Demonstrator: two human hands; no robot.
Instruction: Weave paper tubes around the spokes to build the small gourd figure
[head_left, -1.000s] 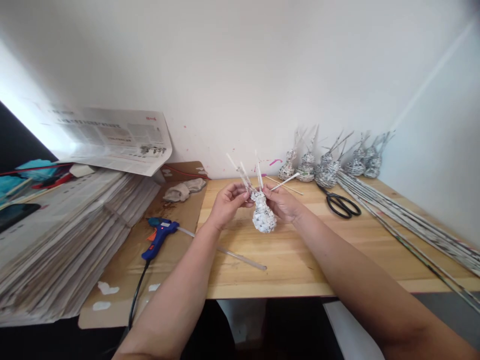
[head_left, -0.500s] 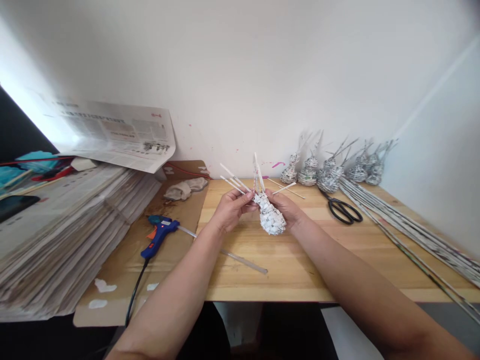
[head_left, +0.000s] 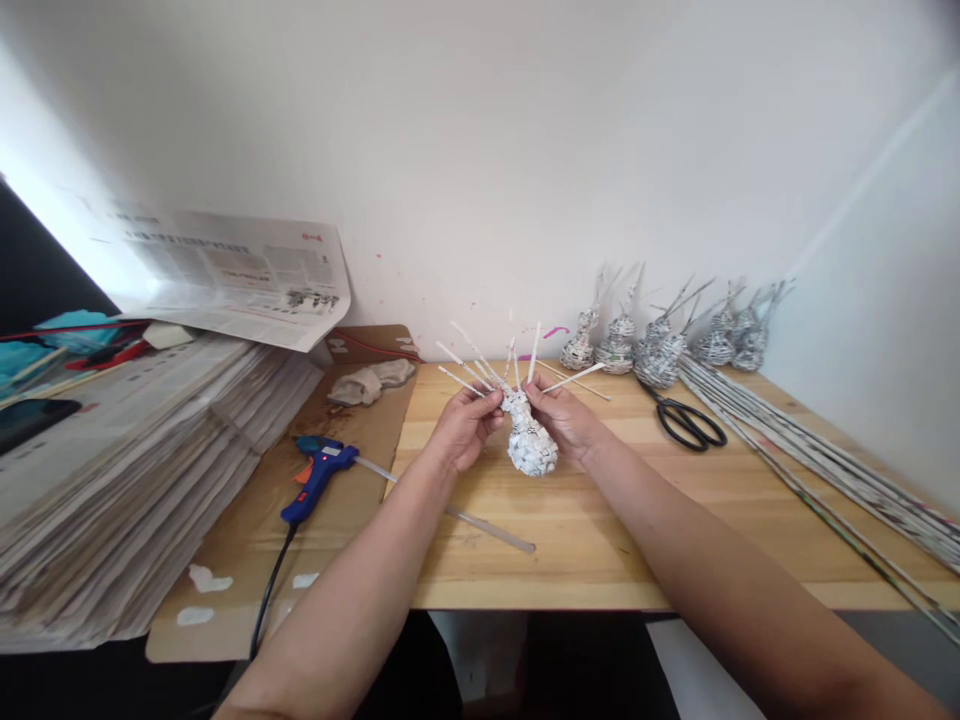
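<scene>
The wooden table [head_left: 525,585] runs across in front of me. On my left, the newspaper pile [head_left: 180,470] is cut off at the edge of view and hides part of the brown cardboard [head_left: 232,590]. The long paper rods [head_left: 817,450] run out of sight on the right. My left hand [head_left: 466,425] and right hand [head_left: 566,415] are nearly closed, thumbs and fingers pinching the neck of a small paper gourd [head_left: 532,452] between them, over the table; my right fingertips are partly hidden behind it. Other gourds [head_left: 660,360] at the back overlap too much to count surely. The glue gun [head_left: 319,482] lies on the cardboard. The scissors [head_left: 691,425] lie farther right, blades mostly hidden behind the gourds. My left forearm [head_left: 375,570] covers the middle of the thin glue stick [head_left: 495,532]. Loose strips [head_left: 535,352] fan from the neck.
</scene>
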